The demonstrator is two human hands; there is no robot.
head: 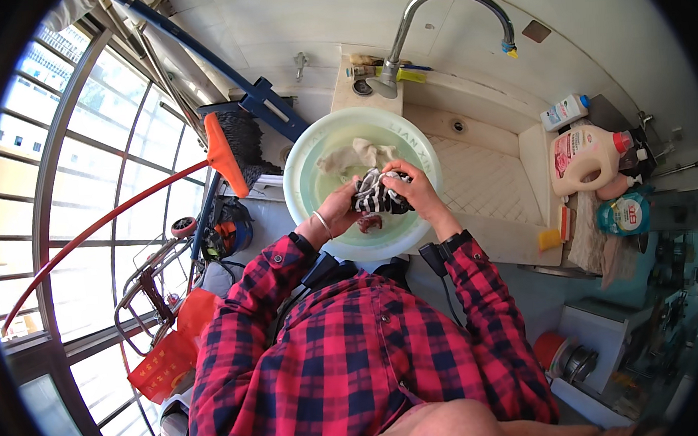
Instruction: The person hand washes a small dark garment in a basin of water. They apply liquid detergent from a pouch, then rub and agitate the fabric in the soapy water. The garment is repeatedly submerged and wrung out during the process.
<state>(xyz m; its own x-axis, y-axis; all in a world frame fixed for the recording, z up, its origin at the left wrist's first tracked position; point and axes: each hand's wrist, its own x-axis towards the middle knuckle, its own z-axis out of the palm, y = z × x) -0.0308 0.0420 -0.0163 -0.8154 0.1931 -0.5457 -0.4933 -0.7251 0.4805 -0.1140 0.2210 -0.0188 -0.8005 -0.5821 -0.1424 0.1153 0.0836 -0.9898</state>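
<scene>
Both my hands hold a bunched black-and-white striped cloth (377,193) over a pale green plastic basin (305,220). My left hand (338,209) grips the cloth's left side, and a light bangle circles that wrist. On the right, my right hand (413,190) pinches the cloth between thumb and fingers. Cloudy water fills part of the basin. An off-white wet cloth (351,156) lies in it beyond my hands, and a small dark red piece of cloth (370,222) is nearer to me, below the striped one.
A stone sink with a ribbed washboard (484,180) adjoins the basin's right side, under a curved chrome faucet (396,53). Detergent bottles (582,159) and a yellow sponge (549,240) stand or lie farther right. At left are an orange-headed broom (220,157), a folding cart (149,284) and a barred window.
</scene>
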